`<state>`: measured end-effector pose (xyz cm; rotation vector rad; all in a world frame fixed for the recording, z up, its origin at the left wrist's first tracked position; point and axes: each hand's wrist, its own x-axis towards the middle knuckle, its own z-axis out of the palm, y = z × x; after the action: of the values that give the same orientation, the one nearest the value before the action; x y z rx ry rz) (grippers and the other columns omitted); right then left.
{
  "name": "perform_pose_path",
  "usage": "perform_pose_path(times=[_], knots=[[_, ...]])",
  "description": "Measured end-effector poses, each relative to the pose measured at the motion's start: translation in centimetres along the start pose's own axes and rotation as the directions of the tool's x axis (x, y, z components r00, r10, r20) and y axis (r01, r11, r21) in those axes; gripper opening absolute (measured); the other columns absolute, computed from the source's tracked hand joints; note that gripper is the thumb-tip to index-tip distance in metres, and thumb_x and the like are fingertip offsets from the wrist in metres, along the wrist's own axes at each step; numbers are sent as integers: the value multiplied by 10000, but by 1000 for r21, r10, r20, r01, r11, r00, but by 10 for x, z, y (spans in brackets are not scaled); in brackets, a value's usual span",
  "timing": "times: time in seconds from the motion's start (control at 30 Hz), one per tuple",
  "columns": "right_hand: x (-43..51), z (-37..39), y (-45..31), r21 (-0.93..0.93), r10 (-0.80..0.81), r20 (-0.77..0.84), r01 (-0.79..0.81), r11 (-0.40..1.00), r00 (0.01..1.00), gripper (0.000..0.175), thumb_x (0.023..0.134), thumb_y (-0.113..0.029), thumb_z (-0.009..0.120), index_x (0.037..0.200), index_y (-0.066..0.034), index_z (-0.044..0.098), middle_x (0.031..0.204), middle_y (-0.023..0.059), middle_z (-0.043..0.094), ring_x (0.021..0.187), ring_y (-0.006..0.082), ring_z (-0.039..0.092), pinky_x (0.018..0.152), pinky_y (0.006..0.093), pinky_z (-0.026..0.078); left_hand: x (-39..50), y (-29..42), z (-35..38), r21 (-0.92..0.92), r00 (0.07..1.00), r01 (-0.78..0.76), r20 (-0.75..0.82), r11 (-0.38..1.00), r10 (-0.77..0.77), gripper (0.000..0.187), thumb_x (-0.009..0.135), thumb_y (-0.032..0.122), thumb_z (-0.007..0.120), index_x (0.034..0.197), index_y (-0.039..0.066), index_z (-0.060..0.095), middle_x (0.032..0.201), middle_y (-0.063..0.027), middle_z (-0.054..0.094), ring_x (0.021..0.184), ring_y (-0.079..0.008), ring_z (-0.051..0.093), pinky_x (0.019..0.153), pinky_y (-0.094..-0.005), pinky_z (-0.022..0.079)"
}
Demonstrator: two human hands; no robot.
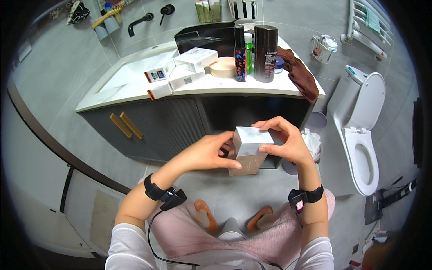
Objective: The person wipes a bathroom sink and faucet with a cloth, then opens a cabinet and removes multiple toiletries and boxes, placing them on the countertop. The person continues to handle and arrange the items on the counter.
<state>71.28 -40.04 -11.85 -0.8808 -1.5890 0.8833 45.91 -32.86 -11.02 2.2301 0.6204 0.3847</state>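
A tall cardboard carton (250,150), white at the top and beige below, is held upright above the floor before the vanity. My right hand (285,140) grips its white upper part, with the thumb on the near face and the fingers at the far edge. My left hand (217,152) is at the carton's left side, thumb along the front and fingers partly hidden behind it; it seems to steady the carton. On the white countertop (216,86) stand several small white boxes (196,58), a round beige container (222,67), a patterned tube (240,64) and a dark spray can (266,54).
A brown cloth (298,74) hangs over the counter's right edge. The sink basin (130,69) lies at the left, below a black wall faucet (141,23). A toilet (362,152) and a lined waste bin (312,145) stand at the right. A cable runs from my left wrist strap.
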Motion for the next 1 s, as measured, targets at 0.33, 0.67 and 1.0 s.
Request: perform_pose_path(times=[0.33, 0.67, 1.0], knots=[[4, -9, -40, 158, -315, -139, 335, 929, 939, 414, 884, -50, 650, 1283, -5, 549, 1469, 156, 432, 1221, 193, 527, 934, 341, 515, -25, 77, -56, 63, 694, -87, -712, 994, 106, 557, 762, 317, 831, 1129, -36, 607, 995, -114, 708, 859, -123, 676, 756, -276, 552], [4, -8, -55, 40, -291, -404, 335, 941, 867, 289, 922, -151, 567, 1154, 17, 601, 1284, 201, 596, 1076, 205, 613, 783, 309, 540, 69, 94, -109, 528, 342, 124, -818, 840, 463, 514, 759, 446, 797, 856, -3, 568, 805, -141, 719, 750, -266, 719, 707, -340, 559], [3, -19, -45, 52, -237, -431, 287, 957, 870, 225, 937, -109, 540, 1098, 26, 622, 1211, 199, 636, 959, 183, 632, 736, 292, 528, 97, 60, -96, 612, 333, 292, -786, 735, 521, 697, 767, 659, 702, 857, -5, 507, 695, -198, 642, 656, -366, 667, 599, -415, 540]])
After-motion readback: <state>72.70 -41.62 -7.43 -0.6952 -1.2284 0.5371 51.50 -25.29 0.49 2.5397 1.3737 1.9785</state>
